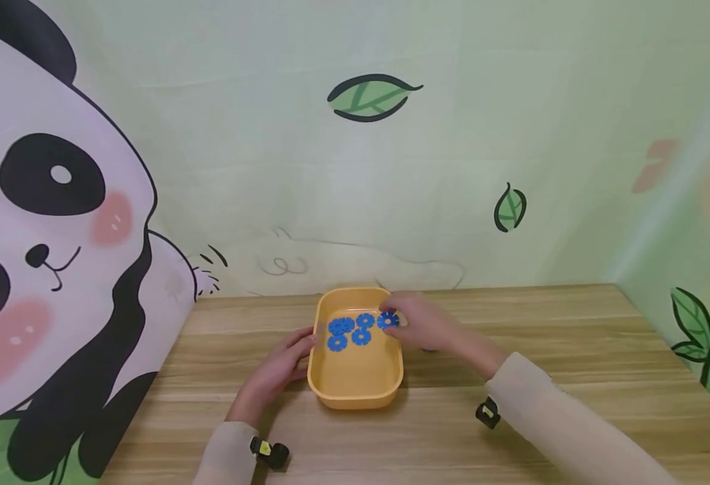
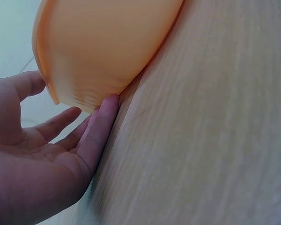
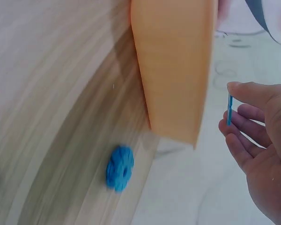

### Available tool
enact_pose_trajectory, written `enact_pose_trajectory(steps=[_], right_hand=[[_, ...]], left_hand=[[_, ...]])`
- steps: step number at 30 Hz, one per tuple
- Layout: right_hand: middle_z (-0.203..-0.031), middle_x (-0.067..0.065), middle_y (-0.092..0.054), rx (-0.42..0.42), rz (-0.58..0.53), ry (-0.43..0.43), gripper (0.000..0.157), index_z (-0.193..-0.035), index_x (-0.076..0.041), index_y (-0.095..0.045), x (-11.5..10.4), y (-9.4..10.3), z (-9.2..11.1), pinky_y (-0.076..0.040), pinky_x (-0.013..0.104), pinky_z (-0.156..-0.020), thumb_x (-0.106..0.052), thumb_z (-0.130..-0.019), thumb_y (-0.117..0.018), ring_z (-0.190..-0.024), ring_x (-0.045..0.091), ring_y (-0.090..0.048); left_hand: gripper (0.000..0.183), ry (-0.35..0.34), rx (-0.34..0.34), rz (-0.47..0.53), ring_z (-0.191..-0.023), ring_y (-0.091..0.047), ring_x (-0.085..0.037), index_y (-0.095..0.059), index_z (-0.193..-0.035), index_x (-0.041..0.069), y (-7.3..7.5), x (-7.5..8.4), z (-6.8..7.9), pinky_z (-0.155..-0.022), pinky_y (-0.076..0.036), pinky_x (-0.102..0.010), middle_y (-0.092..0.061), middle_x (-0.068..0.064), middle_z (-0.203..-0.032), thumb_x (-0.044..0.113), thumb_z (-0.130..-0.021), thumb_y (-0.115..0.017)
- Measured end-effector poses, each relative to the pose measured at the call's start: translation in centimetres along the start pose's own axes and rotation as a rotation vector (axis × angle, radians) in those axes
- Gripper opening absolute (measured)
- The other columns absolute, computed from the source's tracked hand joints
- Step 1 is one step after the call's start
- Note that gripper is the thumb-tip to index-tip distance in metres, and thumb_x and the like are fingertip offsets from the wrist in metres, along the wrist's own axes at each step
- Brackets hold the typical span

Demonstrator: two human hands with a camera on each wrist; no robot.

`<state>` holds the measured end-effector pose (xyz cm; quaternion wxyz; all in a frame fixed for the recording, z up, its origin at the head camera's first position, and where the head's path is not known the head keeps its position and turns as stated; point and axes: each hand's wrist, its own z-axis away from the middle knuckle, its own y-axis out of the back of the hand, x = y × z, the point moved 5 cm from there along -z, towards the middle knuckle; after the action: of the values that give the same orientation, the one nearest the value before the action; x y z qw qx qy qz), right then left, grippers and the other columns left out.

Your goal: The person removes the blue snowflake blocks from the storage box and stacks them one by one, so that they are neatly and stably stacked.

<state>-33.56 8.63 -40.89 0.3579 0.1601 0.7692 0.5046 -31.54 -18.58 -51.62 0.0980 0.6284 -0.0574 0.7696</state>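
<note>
A yellow-orange plastic tray [image 1: 355,384] stands on the table, several blue notched plastic discs [image 1: 361,336] lying on its floor. On the tray's left side rests my left hand [image 1: 276,367]; in the left wrist view its thumb touches the rim and its fairly straight fingers [image 2: 103,122] reach the lower wall. My right hand [image 1: 422,320] pinches one blue notched disc [image 3: 230,110] between thumb and fingertips, over the tray's right rim. Beside the tray's right wall, more blue discs [image 3: 120,168] lie on the wood, mostly hidden under the right hand in the head view.
The wood-grain table [image 1: 573,377] ends at the back against a pale green backdrop [image 1: 270,168] printed with a panda and leaves. Close to that far edge stands the tray. Small black wrist cameras sit at both sleeves.
</note>
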Motion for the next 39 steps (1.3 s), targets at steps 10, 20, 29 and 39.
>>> enact_pose_trajectory(steps=[10,20,29,39], right_hand=[[-0.113,0.01,-0.073,0.02,-0.072,-0.146,0.031,-0.12,0.001,-0.072,3.9,1.0,3.7,-0.058,0.049,-0.097,-0.014,-0.095,-0.082,-0.108,0.028,-0.068],[-0.11,0.012,-0.073,0.063,-0.064,-0.128,0.033,-0.117,0.006,-0.072,6.8,-1.0,5.5,-0.058,0.051,-0.096,-0.01,-0.091,-0.085,-0.106,0.031,-0.068],[-0.11,0.013,-0.073,0.041,-0.054,-0.12,0.034,-0.117,0.007,-0.071,7.9,-2.1,6.0,-0.058,0.05,-0.094,-0.008,-0.09,-0.085,-0.104,0.031,-0.068],[-0.11,0.012,-0.072,0.031,-0.017,-0.109,0.031,-0.115,0.004,-0.071,8.1,-2.6,6.1,-0.058,0.051,-0.094,-0.01,-0.09,-0.084,-0.105,0.031,-0.067]], left_hand=[[0.06,0.015,0.002,-0.012,-0.135,-0.059,-0.037,-0.042,-0.16,0.006,0.0,0.0,-0.1,-0.102,-0.058,-0.048,-0.052,-0.024,-0.155,0.037,-0.111,-0.055],[0.06,0.017,0.01,-0.006,-0.134,-0.06,-0.035,-0.043,-0.16,0.007,0.2,-0.1,-0.1,-0.102,-0.058,-0.047,-0.054,-0.023,-0.153,0.038,-0.11,-0.056],[0.056,-0.002,-0.025,0.03,-0.135,-0.058,-0.036,-0.042,-0.16,0.004,-0.2,0.1,0.0,-0.099,-0.059,-0.047,-0.054,-0.026,-0.152,0.031,-0.112,-0.053],[0.056,0.027,-0.007,-0.002,-0.134,-0.059,-0.035,-0.043,-0.16,0.007,0.0,0.0,0.2,-0.101,-0.059,-0.047,-0.054,-0.022,-0.153,0.035,-0.112,-0.054]])
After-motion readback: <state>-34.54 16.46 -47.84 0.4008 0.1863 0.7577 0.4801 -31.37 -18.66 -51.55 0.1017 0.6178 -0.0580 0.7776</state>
